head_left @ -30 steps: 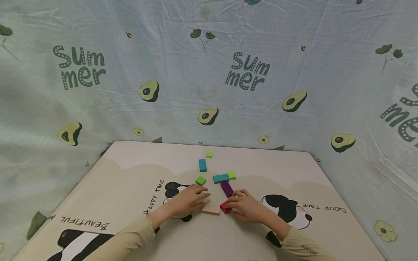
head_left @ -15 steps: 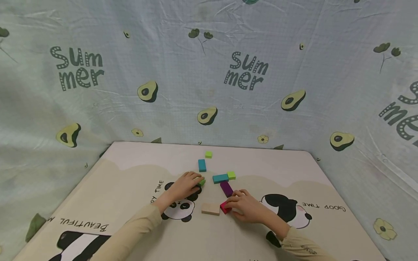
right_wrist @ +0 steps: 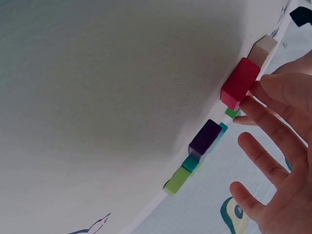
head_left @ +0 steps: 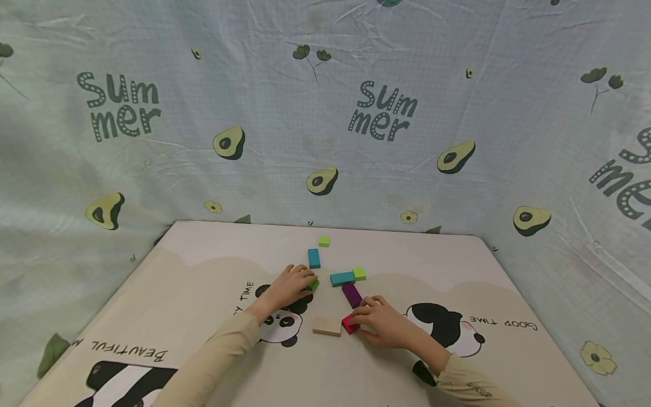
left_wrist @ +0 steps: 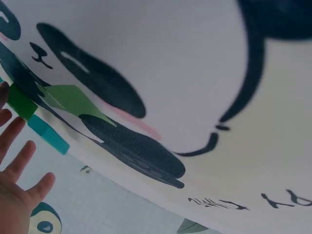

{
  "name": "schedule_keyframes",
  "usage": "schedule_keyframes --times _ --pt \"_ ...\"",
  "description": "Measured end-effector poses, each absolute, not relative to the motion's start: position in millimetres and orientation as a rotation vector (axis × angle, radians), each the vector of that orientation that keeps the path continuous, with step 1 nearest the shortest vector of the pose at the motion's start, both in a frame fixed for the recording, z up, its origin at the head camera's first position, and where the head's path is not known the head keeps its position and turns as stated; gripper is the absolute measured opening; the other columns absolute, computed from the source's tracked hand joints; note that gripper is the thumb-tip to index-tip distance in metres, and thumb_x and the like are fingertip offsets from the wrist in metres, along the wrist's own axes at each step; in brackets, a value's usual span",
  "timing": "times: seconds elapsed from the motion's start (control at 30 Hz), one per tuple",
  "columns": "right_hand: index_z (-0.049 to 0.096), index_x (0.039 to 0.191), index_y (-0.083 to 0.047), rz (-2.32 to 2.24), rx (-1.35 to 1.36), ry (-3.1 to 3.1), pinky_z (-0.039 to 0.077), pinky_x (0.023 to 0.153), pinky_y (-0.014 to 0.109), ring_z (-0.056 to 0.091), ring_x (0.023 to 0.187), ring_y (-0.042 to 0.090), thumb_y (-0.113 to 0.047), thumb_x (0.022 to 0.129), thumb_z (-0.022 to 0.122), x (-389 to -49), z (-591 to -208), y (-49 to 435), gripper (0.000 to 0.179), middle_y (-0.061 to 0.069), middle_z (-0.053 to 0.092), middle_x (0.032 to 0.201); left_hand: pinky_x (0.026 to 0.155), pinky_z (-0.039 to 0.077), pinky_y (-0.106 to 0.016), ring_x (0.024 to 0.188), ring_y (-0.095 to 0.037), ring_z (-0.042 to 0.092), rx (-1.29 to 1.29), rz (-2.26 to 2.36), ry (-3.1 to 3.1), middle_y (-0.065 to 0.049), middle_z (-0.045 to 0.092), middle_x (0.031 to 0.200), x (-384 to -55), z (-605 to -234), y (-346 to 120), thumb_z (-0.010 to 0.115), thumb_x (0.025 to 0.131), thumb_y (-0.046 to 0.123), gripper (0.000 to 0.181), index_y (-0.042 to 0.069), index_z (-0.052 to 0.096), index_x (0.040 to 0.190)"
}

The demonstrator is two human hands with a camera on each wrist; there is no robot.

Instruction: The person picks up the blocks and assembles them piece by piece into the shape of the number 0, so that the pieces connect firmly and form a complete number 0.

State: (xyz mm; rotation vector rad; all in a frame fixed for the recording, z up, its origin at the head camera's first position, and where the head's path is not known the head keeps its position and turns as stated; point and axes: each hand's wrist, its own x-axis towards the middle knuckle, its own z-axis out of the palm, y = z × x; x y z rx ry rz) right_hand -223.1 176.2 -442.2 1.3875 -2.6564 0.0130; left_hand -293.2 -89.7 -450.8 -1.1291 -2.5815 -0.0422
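In the head view my left hand [head_left: 289,287] is at a green block [head_left: 312,284], its fingertips against it and partly covering it. The left wrist view shows the green block [left_wrist: 20,101] between a thumb and finger, the other fingers spread. My right hand [head_left: 383,323] holds a red block [head_left: 350,324] at its right side with thumb and index finger. Up close, the red block [right_wrist: 240,84] sits at the fingertips, the remaining fingers extended. Just left of it lies a plain wooden block [head_left: 327,326]; a purple block [head_left: 352,295] slants behind it.
Behind the purple block, a blue block [head_left: 342,279] touches a lime block [head_left: 359,273]. Another blue block [head_left: 313,258] and a lime cube [head_left: 324,241] lie farther back. The panda-print table [head_left: 213,243] ends at a hanging printed cloth [head_left: 274,113].
My left hand has moved away from the wooden block, forward to the green block, and taken hold of it. The right hand has stayed at the red block.
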Motion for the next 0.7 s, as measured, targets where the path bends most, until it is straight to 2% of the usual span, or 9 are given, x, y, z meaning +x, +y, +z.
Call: schedule_keyframes --times 0.33,0.7 --pt "0.064 0.103 -0.022 0.003 1.373 -2.701 0.037 0.09 0.04 0.049 0.099 0.014 -0.022 0.081 0.062 -221.3 -439.9 174.9 0.022 -0.007 0.064 0.104 0.088 0.039 -0.058 0.099 -0.022 0.053 -1.064 0.024 -2.54 -0.003 0.061 0.097 -298.1 -455.0 -85.2 0.067 0.077 0.031 0.02 0.02 0.062 0.094" --pt "0.064 0.103 -0.022 -0.011 1.357 -2.729 0.038 0.09 0.04 0.049 0.099 0.015 -0.023 0.081 0.062 -222.1 -440.5 172.8 0.022 -0.006 0.064 0.104 0.086 0.04 -0.057 0.091 -0.021 0.053 -1.077 0.053 -2.524 -0.002 0.057 0.088 -300.3 -457.8 -83.6 0.065 0.079 0.027 0.022 0.021 0.06 0.099"
